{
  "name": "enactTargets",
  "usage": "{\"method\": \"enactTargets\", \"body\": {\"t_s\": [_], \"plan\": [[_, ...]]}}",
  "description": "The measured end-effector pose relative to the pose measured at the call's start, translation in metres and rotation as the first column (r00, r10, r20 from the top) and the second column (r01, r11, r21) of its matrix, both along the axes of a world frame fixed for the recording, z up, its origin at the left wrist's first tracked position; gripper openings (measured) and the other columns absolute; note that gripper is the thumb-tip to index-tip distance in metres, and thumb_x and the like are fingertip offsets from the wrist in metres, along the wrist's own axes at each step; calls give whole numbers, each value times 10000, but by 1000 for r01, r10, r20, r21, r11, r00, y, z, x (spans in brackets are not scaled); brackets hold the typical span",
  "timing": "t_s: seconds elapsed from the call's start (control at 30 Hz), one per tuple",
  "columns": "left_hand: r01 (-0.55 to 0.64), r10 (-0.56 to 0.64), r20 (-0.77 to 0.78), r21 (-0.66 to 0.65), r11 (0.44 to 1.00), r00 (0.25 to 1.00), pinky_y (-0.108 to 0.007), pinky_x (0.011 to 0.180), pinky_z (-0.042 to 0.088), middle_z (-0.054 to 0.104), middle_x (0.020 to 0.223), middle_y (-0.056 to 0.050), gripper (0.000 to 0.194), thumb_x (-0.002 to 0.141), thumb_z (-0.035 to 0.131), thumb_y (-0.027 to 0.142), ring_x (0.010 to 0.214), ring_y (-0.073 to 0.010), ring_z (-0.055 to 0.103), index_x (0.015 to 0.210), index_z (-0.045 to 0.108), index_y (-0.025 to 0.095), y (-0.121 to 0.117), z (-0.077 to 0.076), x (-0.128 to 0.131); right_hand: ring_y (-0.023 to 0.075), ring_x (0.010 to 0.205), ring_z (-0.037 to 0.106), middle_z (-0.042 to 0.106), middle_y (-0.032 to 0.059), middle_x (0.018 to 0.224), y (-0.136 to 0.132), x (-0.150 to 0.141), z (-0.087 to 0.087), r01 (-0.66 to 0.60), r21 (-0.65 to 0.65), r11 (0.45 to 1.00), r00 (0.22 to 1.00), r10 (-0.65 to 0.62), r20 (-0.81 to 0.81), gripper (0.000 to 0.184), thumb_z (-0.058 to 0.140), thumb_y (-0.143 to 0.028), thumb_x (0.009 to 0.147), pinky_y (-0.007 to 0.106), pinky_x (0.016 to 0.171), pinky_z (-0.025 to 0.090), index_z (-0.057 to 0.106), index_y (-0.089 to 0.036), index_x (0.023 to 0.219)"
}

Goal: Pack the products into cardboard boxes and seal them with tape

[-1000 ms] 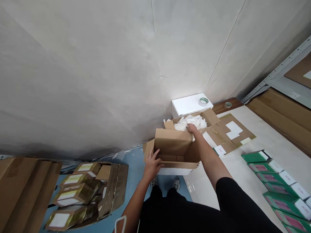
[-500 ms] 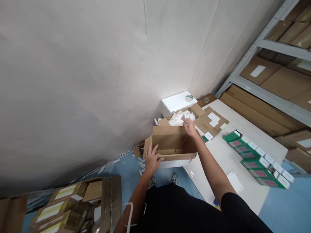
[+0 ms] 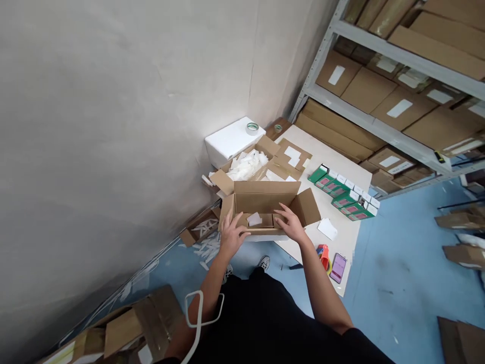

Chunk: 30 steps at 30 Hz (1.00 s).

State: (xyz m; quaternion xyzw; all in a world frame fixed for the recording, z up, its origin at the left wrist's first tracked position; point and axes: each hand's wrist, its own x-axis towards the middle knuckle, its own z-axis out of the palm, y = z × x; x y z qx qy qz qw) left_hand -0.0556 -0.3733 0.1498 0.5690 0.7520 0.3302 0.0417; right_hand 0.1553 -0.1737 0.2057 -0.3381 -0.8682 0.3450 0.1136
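Note:
An open cardboard box [image 3: 267,187] is in front of me at the table's near left corner, its flaps folded out. Inside lies a small white piece [image 3: 254,219], perhaps paper or foam. My left hand [image 3: 232,235] grips the box's near left corner, fingers over the rim and thumb along the near edge. Over the right part of the near wall is my right hand [image 3: 290,222], fingers apart and pointing into the box with nothing in them. Just behind stands another carton [image 3: 268,146], heaped with crumpled white filler [image 3: 247,166].
Green-and-white boxes [image 3: 348,194] line the table [image 3: 341,235], with a phone [image 3: 338,268] and an orange tape dispenser [image 3: 324,255] nearer me. A tape roll [image 3: 252,128] sits on a white block [image 3: 227,140]. Shelves [image 3: 364,114] hold cartons; scraps [image 3: 208,249] litter the floor.
My right hand has moved from the filler carton to the near side of the open box. A white piece now lies inside it. The view has swung right.

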Motion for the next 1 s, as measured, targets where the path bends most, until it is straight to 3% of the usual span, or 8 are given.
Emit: {"method": "enactTargets", "body": {"t_s": [0.2,0.57,0.77,0.87,1.0], "plan": [[123,-122,-90,3,992,988,-690,1174,366,587,1514,-70,161,899,744,359,1534,-447,306,799,785,239,58,5,40,282,1466,489,508,79,1592,42,62,5,180,-36,983,971,-184,-156,415,555,-486,992,471,1213,406,717,-286,1318],[413,-418,-134,-66,908,899,-700,1187,342,574,1527,-85,147,888,747,340,1575,-427,228,798,780,228,201,-16,112,262,1480,471,506,79,1594,96,160,-7,368,-147,918,874,-395,-281,481,574,-469,978,463,1217,404,636,-295,1422],[545,-571,-108,-200,814,814,-721,1189,317,506,1588,-99,83,852,769,283,1590,-443,169,816,791,211,268,-38,126,255,1488,462,507,88,1592,115,162,-20,427,-186,885,829,-465,-311,526,577,-452,973,445,1206,416,590,-290,1473],[547,-582,-74,-263,795,810,-724,1201,286,484,1606,-93,81,826,806,293,1594,-444,149,870,812,226,279,-53,130,264,1518,417,464,73,1625,120,150,-26,451,-235,861,806,-506,-307,574,586,-482,963,461,1197,425,550,-314,1510],[532,-571,-3,-361,766,821,-680,1234,261,412,1657,-88,292,803,846,375,1603,-433,119,1069,819,259,276,-71,128,288,1529,395,440,58,1641,128,122,-32,464,-364,808,732,-581,-356,625,633,-540,930,484,1182,438,543,-341,1516]]}}
